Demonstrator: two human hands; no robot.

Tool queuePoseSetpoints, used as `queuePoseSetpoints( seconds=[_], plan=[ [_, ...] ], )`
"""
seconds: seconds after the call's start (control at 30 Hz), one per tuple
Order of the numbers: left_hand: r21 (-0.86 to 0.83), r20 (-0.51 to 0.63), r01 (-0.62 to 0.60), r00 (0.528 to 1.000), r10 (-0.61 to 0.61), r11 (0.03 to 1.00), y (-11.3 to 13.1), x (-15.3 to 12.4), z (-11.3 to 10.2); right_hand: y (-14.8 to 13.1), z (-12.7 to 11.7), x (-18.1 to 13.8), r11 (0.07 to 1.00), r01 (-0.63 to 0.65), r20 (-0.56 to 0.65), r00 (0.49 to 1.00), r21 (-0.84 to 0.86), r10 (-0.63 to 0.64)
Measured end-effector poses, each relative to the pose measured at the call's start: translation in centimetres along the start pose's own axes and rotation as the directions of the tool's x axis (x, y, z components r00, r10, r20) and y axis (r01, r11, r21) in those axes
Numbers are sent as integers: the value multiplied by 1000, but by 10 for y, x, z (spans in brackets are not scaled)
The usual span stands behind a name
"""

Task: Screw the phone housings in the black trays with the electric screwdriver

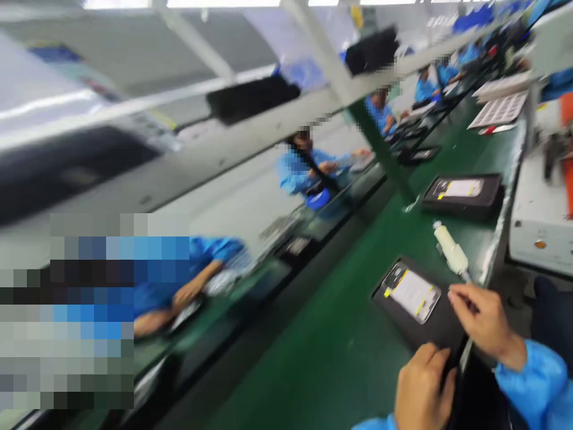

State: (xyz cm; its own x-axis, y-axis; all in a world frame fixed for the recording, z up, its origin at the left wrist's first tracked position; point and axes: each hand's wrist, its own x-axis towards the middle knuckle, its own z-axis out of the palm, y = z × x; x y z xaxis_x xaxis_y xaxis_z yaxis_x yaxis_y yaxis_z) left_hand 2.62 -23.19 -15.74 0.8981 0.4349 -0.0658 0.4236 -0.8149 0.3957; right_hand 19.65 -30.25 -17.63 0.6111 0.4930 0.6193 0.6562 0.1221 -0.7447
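A black tray (436, 328) carrying a phone-like part with a white label and yellow tabs (410, 292) lies on the green belt (340, 346) in front of me. My left hand (423, 388) grips the tray's near edge, fingers curled round it. My right hand (483, 322) rests at the tray's right edge, fingers pinched together on something I cannot make out. A small white bottle (451, 251) lies on the belt just beyond my right hand. The picture is tilted and blurred.
A second black tray (463, 194) with a labelled part sits farther along the belt. Several people in blue coats work on the far side and down the line. A white machine (541, 221) stands to the right. White sheets (499, 110) lie at the back.
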Motion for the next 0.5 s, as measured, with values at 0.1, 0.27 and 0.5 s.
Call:
queuePoseSetpoints(
  seconds=[0.1, 0.27, 0.5],
  plan=[
    [-145, -153, 7, 988, -29, 989, 38, -23, 21, 6, -2, 3, 994, 31, 159, 987, -101, -15],
    [-243, -427, -225, 898, 105, 944, 36, -63, 44, 12, 12, -9, 936, 266, 338, 924, -230, -180],
    [-248, -505, -141, 863, -3, 958, -7, -72, 29, -19, 38, 1, 744, 394, 631, 774, -539, 48]
  ],
)
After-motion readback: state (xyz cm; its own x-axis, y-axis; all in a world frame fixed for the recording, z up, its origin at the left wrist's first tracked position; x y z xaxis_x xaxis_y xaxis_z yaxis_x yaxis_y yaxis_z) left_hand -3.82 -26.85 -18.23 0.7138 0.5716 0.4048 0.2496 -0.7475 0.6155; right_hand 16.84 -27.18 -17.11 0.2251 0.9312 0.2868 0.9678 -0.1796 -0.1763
